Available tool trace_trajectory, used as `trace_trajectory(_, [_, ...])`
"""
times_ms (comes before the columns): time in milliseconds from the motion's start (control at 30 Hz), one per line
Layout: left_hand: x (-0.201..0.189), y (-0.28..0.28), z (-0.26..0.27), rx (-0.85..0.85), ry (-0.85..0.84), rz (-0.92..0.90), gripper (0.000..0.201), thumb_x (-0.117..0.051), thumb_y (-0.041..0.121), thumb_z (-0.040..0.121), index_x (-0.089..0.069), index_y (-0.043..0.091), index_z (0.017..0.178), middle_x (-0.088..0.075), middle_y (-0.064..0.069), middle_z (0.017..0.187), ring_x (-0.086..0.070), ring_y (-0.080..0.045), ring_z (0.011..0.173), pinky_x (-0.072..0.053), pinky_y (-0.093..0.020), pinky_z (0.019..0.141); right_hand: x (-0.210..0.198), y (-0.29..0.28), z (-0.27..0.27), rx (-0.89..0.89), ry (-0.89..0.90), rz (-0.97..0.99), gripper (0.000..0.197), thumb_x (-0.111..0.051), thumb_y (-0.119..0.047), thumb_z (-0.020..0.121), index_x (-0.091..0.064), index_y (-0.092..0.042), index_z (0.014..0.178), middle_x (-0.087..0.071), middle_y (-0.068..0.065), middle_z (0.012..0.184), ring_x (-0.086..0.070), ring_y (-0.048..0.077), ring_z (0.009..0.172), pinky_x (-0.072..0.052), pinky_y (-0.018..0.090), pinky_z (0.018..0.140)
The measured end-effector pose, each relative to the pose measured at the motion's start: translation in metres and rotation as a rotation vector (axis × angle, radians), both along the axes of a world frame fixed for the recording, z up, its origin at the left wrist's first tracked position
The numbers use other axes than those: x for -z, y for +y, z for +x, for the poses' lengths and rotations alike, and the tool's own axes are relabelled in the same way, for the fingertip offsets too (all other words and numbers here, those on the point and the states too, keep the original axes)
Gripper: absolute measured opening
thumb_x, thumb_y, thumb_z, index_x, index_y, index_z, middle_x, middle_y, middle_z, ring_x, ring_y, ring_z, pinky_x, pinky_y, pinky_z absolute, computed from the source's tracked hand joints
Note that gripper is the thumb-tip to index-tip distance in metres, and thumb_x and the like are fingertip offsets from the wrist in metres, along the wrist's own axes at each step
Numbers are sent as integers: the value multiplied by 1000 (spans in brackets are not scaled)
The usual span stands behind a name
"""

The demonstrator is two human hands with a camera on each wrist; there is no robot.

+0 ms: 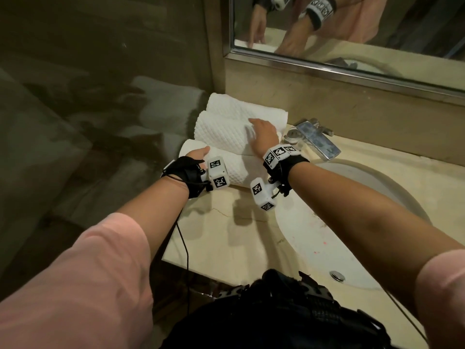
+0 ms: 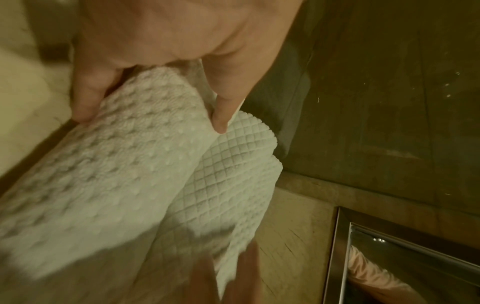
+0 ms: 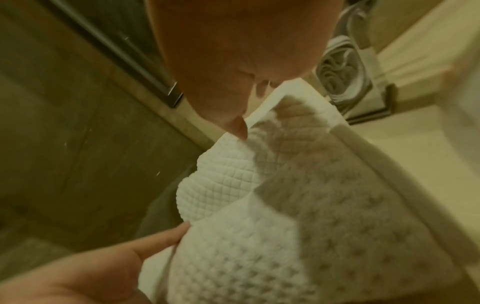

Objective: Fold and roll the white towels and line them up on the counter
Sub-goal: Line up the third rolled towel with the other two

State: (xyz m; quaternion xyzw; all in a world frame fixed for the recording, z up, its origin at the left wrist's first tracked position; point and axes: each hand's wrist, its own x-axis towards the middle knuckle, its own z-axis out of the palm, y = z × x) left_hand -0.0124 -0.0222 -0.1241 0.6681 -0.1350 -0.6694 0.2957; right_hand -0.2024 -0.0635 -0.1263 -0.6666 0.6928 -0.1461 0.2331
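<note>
Three rolled white waffle towels lie side by side in the counter's back left corner: a far roll (image 1: 241,107), a middle roll (image 1: 219,134) and a near roll (image 1: 239,170). My left hand (image 1: 198,153) grips the left end of the near roll (image 2: 103,185), thumb and fingers (image 2: 221,121) curled round it. My right hand (image 1: 260,133) rests flat on the right part of the middle roll (image 3: 221,185), with a straight fingertip (image 3: 240,131) touching the cloth. The near roll (image 3: 259,257) lies against the middle one.
A chrome faucet (image 1: 317,139) stands just right of the towels, with the white sink basin (image 1: 352,222) beyond it. The mirror (image 1: 352,34) hangs above the backsplash. The beige counter (image 1: 226,243) ends at its left edge beside a dark wall.
</note>
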Motion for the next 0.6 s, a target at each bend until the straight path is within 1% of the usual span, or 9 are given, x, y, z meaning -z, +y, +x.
trace_trajectory(67, [0,0,0,-1,-10,1,35,-49,34,98,-51,1,87,-62,-11,47,-61,-22,37,-50,-28,45,10,-8,8,-191,137,123,50,-43,-17,98,-30,-15,147,-30,10,152,-27,33,138,-24,43,114])
trace_trajectory(133, [3,-3,1,21,-60,-8,37,-49,35,98,-51,0,87,-63,-13,53,-62,-24,42,-47,-32,58,16,-11,13,-313,313,181,56,-45,-24,97,-24,-16,147,-22,9,154,-21,36,138,-24,48,111])
trace_trajectory(233, [13,-9,5,47,-123,16,38,-51,40,96,-53,3,86,-59,-14,75,-58,-28,65,-46,-32,67,23,-18,11,-361,388,213,63,-44,-30,97,-14,-16,151,-11,7,158,-10,37,143,-17,49,114])
trace_trajectory(300, [15,-11,5,49,-99,31,38,-55,41,94,-54,4,84,-57,-12,75,-55,-27,66,-46,-33,69,25,-22,11,-370,402,257,64,-41,-29,99,-9,-16,152,-5,7,160,-4,37,145,-12,50,116])
trace_trajectory(367, [20,-16,5,46,-85,40,36,-58,41,92,-56,5,90,-59,-12,77,-57,-28,67,-48,-36,72,28,-24,11,-367,423,242,63,-40,-22,99,-8,-16,152,-4,7,160,-3,37,145,-11,50,117])
trace_trajectory(433, [23,-19,5,37,-81,33,36,-56,41,93,-55,6,103,-58,-11,83,-60,-27,66,-50,-35,67,31,-26,11,-364,441,209,66,-40,-10,96,-6,-16,152,-2,7,160,-1,37,146,-8,49,118])
trace_trajectory(500, [20,-21,4,15,-71,24,36,-54,37,95,-50,6,113,-56,-11,84,-64,-25,53,-50,-34,59,35,-27,11,-361,449,186,71,-40,-1,93,-4,-16,152,-1,7,160,1,37,146,-7,48,118])
trace_trajectory(533, [12,-20,1,5,-62,14,34,-54,34,96,-49,5,113,-56,-11,82,-63,-23,44,-49,-32,55,35,-27,10,-362,447,179,73,-41,0,92,-4,-16,152,0,7,161,1,37,146,-6,48,118])
trace_trajectory(600, [8,-21,-1,0,-59,-1,26,-52,28,98,-49,3,106,-55,-11,78,-59,-20,33,-48,-26,38,38,-27,9,-362,445,173,75,-42,-1,91,-3,-17,152,1,7,161,2,37,146,-5,47,119])
